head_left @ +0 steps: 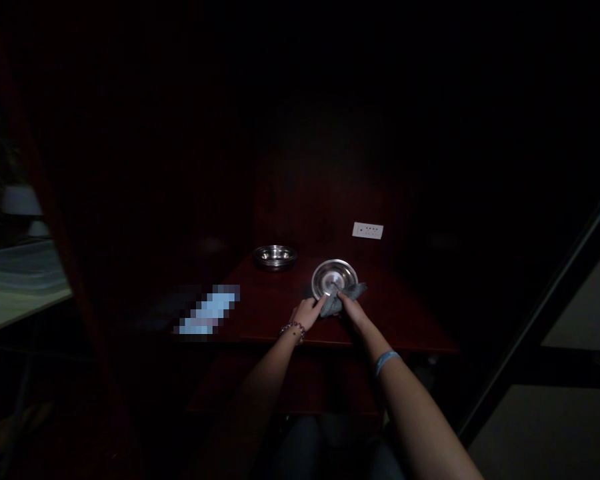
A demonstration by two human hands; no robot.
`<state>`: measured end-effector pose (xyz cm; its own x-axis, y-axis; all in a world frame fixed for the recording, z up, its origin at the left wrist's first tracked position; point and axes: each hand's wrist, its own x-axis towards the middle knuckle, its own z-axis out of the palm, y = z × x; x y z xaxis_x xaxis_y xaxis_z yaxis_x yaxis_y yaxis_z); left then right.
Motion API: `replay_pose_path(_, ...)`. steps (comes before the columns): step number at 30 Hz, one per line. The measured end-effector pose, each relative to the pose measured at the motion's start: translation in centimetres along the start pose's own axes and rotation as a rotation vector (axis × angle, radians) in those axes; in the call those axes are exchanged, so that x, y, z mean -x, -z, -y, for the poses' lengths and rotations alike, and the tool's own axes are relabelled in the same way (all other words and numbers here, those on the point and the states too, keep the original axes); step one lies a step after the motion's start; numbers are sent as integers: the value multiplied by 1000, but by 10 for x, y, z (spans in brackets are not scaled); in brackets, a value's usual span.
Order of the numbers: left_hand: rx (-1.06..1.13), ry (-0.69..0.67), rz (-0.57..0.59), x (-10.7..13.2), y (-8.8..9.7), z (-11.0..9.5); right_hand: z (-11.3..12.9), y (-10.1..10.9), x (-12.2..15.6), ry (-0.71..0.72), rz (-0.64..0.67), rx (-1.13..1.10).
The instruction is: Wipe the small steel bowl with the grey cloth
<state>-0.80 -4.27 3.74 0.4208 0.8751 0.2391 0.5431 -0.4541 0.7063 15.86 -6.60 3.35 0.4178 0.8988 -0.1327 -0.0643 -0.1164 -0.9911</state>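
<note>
A small steel plate (pixel 334 275) is tilted up over the dark red table (pixel 410 320), its shiny face towards me. My left hand (pixel 307 311) grips its lower left rim through a grey cloth (pixel 336 301). My right hand (pixel 349 308) pinches the same cloth against the plate's lower edge. A beaded bracelet sits on my left wrist and a blue band on my right.
A stack of steel bowls (pixel 275 256) stands at the table's back left. A white socket plate (pixel 367 231) is on the dark wall behind. A blurred light object (pixel 209 312) lies at the table's left edge. The room is very dark.
</note>
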Motion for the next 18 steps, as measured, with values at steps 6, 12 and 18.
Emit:
replay_pose_path(6,-29,-3,-7,0,-1,2,-1,-1,-2,-15,4,27)
replay_pose_path(12,-50,-36,-20,0,-3,2,-3,-1,-2,-19,-16,24)
replay_pose_path(18,27,-35,-17,0,-2,1,-4,-3,-3,-3,-2,69)
